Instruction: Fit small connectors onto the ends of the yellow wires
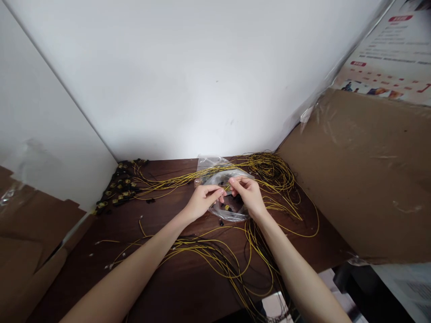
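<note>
1. The left hand [202,202] is curled almost closed, with thumb and forefinger pinched together at its tip on a thin yellow wire [228,187].
2. The right hand [249,195] is curled the same way. Its fingertips nip the same yellow wire just beside the left hand's fingertips, so the two hands nearly touch.
3. The pinched stretch of wire is short and sits between the two hands, just above a clear plastic bag [215,178]. How it runs on from there cannot be told.
4. The plastic bag lies on the dark wooden table [161,287] directly under the hands, with small black and yellow parts inside it.
5. A loose bundle of yellow wires [215,256] spreads across the table between the forearms and trails off the near edge.
6. A tangled coil of wires [269,168] sits behind the right hand, by the wall.
7. A heap of black and yellow connectors [117,188] lies in the far left corner, well apart from the hands.
8. A sheet of cardboard [363,179] stands along the table's right side.
</note>
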### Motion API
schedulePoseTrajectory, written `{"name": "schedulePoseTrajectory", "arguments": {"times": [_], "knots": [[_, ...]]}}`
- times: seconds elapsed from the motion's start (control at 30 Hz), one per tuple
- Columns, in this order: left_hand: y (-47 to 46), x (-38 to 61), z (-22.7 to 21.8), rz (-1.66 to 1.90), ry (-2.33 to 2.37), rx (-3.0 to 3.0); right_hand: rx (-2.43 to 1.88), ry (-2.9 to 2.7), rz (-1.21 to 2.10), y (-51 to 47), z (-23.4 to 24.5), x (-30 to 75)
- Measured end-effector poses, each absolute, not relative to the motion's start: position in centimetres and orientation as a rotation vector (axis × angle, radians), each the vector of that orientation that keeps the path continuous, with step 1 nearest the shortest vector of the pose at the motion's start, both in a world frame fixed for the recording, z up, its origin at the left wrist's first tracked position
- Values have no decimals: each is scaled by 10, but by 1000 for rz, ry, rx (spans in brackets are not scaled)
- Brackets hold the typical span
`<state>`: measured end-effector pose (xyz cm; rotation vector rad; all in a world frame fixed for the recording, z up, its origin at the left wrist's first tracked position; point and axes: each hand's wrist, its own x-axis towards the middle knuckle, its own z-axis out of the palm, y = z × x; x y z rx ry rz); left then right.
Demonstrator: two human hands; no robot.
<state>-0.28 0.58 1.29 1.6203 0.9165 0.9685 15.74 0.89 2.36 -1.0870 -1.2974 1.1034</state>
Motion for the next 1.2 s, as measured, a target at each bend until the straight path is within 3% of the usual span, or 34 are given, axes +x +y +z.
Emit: {"name": "schedulePoseTrajectory", "arguments": {"times": [0.23,1.2], "knots": [[6,-3,12,986,901,1623,-1076,-1522,1071,7,25,156],[7,-2,16,899,911,1621,-1077,-1027,867,12,24,164]]}}
